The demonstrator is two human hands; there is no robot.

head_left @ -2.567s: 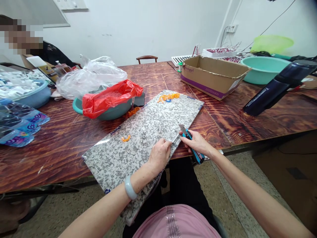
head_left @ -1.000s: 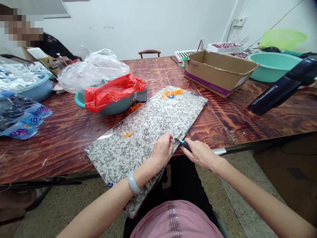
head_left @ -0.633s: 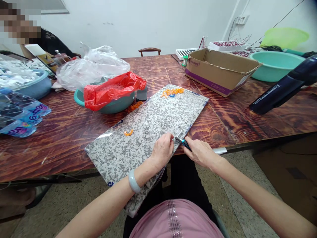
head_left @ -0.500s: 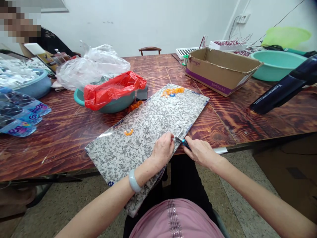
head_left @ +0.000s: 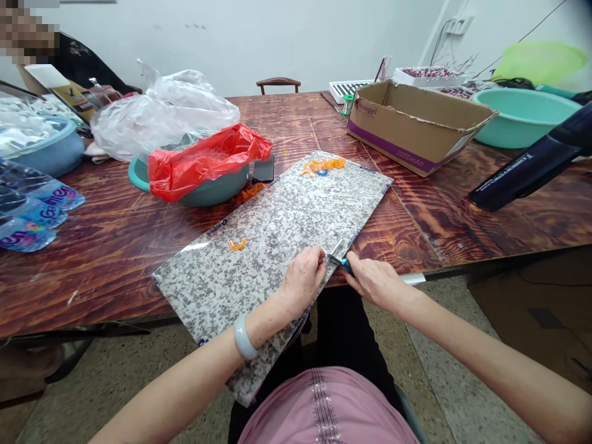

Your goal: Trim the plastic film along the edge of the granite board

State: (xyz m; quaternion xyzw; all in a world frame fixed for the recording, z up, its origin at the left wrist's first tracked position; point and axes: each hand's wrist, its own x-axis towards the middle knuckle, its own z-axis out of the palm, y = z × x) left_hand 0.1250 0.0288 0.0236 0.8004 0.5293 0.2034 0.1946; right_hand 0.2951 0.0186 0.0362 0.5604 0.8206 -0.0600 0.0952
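My left hand (head_left: 303, 282) rests at the near right edge of a speckled granite slab (head_left: 259, 246) wrapped in clear film, its fingertips pinching a small silver metal piece (head_left: 335, 250). My right hand (head_left: 377, 283) grips a blue-handled tool (head_left: 346, 266), probably pliers, whose jaws meet that metal piece just off the slab's edge. Most of the tool is hidden in my fingers. A pale green bangle (head_left: 243, 345) circles my left wrist. On the slab lie a small orange bent piece (head_left: 237, 245) and, at the far end, an orange beaded strand (head_left: 322, 164).
Around the slab on the wooden table are a teal basin (head_left: 198, 188) under red and clear plastic bags, a phone (head_left: 263, 168), a cardboard box (head_left: 416, 126), a mint basin (head_left: 522, 117), a dark blue flask (head_left: 527, 172) and bottled-water packs (head_left: 32, 209). A co-worker's dark sleeve (head_left: 78, 65) shows far left.
My hands have drawn closer together at the slab's edge. The blue tool has turned from pointing toward me to lying mostly hidden in my right hand. The view has tilted slightly.
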